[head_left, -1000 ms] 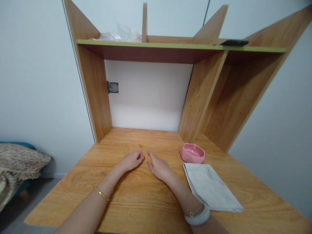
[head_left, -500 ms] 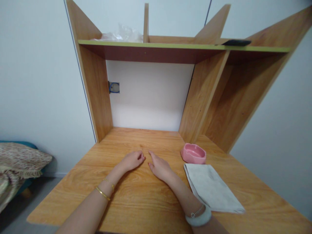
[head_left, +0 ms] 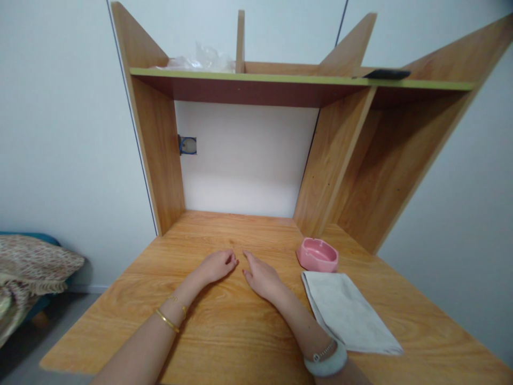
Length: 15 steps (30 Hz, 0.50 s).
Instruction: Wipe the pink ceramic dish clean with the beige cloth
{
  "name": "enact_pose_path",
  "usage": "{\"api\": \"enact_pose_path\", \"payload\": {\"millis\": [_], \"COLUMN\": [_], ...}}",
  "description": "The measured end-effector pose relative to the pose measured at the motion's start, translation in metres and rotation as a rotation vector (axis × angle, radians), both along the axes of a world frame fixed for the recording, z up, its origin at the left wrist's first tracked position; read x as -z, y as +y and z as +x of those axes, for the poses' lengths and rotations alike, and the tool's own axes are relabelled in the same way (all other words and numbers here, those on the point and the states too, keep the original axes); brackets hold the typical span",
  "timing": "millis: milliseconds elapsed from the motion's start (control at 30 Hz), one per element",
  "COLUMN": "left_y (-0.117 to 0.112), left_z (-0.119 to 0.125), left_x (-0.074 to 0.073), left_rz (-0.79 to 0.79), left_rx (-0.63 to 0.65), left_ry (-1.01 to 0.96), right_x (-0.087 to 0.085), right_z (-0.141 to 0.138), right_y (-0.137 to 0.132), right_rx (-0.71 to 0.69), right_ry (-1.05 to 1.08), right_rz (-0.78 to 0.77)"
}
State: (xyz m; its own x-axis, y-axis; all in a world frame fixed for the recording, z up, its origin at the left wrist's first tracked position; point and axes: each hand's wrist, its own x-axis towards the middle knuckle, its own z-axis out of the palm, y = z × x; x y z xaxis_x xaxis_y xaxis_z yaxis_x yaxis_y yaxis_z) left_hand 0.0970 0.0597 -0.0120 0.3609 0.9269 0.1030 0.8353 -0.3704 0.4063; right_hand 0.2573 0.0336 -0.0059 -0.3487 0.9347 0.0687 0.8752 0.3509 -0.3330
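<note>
My left hand [head_left: 219, 265] rests on the wooden desk, its fingers loosely curled in and nothing visible in them. Facing it across a small gap is my right hand [head_left: 262, 275], with the index finger stretched out and the thumb apart, holding nothing. The two hands do not touch. A pink ashtray-like dish [head_left: 318, 256] with notches in its rim stands to the right of my right hand. In front of the dish lies a folded pale grey cloth [head_left: 352, 313], beside my right forearm.
A wooden shelf unit [head_left: 240, 76] rises at the back of the desk [head_left: 236, 331]. On its upper board are a clear plastic bag [head_left: 200, 60] and a dark flat object [head_left: 388, 74]. An uncovered wall socket box [head_left: 188, 145] sits behind. Patterned fabric [head_left: 36, 262] drapes at the far left.
Only a slight shift of the camera shows. Both hands, the dish and the cloth keep their places on the desk.
</note>
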Motion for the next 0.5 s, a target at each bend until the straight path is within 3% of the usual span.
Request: {"api": "enact_pose_path", "payload": {"millis": [500], "left_y": [-0.0010], "left_z": [0.0005], "left_x": [-0.0013], "left_rz": [-0.011], "left_rx": [-0.006], "left_ry": [0.006], "right_x": [-0.0011], "right_z": [-0.0001], "right_y": [-0.0007], "right_rx": [-0.004], "right_ry": [-0.006], "right_rz": [-0.002]}}
